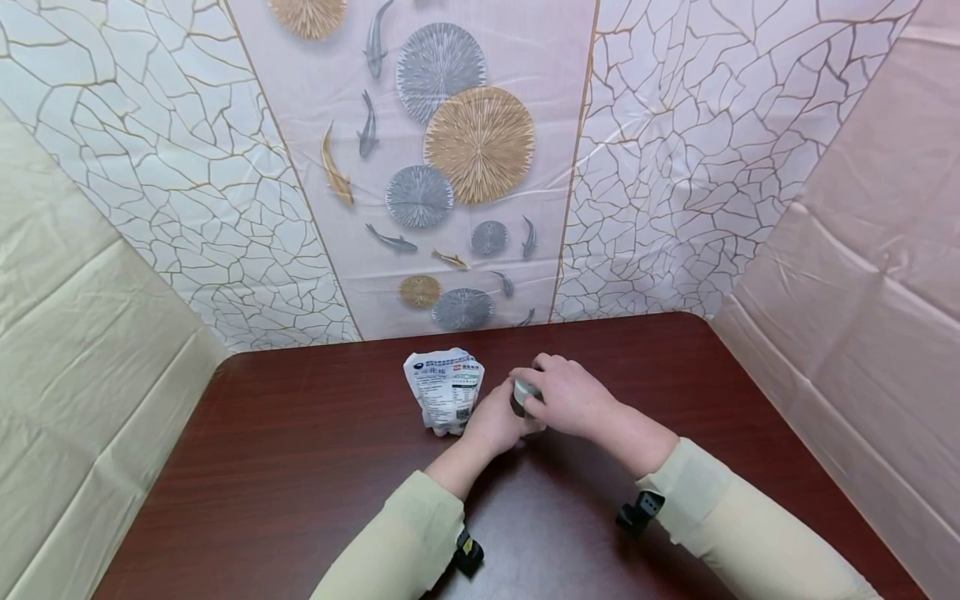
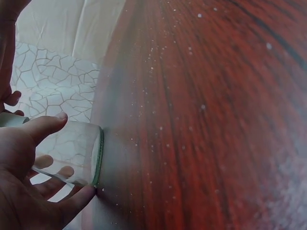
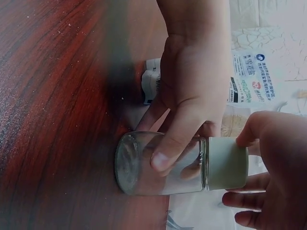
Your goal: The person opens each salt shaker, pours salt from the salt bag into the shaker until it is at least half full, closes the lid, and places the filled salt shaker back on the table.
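Observation:
A clear glass jar (image 3: 136, 167) with a pale green lid (image 3: 228, 165) stands upright on the table, and no contents show through its glass. My left hand (image 1: 497, 418) is wrapped round the jar's body, its thumb along the near side in the right wrist view and its fingers round the far side. At the top, my right hand (image 1: 572, 395) grips the lid between thumb and fingers. In the head view the two hands cover most of the jar. Just left of them is a white printed bag (image 1: 447, 387) with Chinese lettering, standing close to my left hand.
The dark red wooden table (image 1: 300, 467) reaches back to a patterned cloth wall (image 1: 480, 250). Plain beige cloth (image 1: 67, 350) hangs at both sides. A small black device (image 1: 640, 512) is strapped at each wrist.

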Motion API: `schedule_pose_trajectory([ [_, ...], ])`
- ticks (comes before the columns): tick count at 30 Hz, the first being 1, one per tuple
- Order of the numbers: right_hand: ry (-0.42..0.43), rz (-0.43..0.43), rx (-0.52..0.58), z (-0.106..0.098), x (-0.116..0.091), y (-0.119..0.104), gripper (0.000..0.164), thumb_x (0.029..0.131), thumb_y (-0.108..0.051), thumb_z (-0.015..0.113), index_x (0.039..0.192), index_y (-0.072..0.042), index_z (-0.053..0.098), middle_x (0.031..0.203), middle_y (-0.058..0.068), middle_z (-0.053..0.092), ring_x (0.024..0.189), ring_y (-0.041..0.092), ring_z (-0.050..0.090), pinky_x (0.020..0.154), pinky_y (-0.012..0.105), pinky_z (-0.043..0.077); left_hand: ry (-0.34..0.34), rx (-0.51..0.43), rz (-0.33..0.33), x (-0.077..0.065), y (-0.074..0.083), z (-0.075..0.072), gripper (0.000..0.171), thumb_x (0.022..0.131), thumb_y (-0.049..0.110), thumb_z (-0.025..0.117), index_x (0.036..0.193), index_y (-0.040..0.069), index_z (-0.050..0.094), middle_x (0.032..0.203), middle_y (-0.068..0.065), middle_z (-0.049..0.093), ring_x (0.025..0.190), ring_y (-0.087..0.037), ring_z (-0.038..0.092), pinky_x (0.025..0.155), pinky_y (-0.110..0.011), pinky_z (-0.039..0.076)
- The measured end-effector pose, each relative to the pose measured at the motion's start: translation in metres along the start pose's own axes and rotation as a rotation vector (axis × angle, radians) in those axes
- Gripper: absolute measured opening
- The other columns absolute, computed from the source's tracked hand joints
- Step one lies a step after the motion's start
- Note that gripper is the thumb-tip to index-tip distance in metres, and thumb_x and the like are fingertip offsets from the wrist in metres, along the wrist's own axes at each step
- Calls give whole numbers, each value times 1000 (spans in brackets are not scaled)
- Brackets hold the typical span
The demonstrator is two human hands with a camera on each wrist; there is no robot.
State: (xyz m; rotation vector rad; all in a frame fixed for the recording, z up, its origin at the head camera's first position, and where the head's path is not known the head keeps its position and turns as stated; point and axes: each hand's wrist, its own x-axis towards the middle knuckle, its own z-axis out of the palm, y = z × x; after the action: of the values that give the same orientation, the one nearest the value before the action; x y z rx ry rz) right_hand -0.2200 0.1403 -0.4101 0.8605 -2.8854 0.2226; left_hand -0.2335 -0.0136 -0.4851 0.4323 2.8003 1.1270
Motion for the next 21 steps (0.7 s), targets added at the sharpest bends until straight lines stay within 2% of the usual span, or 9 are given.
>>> schedule_pose_trajectory([
  [4,1,32,22,-1,0,-1,46,90,-29,60,135,-19,61,111,7,59,92,26,58,84,46,47,-1,2,-2,0,0,1,74,78,39,82,139,12,50,129,-5,63,113,-20,61,96,-36,47],
  [9,27,151,45,-3,3,-6,51,89,-39,64,133,-12,61,118,10,60,102,30,60,88,49,47,-15,-10,-13,-1,0,-1,72,79,38,83,136,12,50,129,-4,61,116,-20,59,96,-38,47],
  [15,24,278,6,-2,9,-14,50,91,-56,58,108,-9,65,97,9,60,87,28,59,78,46,45,-3,-30,-33,-4,-2,-1,68,77,33,86,133,14,52,124,-1,62,111,-19,60,93,-39,48],
  [18,26,314,-25,-3,9,-14,47,90,-56,60,97,-9,62,86,6,59,78,26,58,72,44,43,-9,-37,-10,-3,-2,0,67,78,31,86,133,14,53,124,-1,62,111,-19,59,93,-38,48],
  [21,29,323,-33,-4,9,-14,44,90,-53,61,96,-9,61,83,5,60,74,24,58,70,43,43,-11,-37,2,-2,0,2,68,78,30,85,135,14,51,126,-2,61,112,-19,59,94,-38,48],
])
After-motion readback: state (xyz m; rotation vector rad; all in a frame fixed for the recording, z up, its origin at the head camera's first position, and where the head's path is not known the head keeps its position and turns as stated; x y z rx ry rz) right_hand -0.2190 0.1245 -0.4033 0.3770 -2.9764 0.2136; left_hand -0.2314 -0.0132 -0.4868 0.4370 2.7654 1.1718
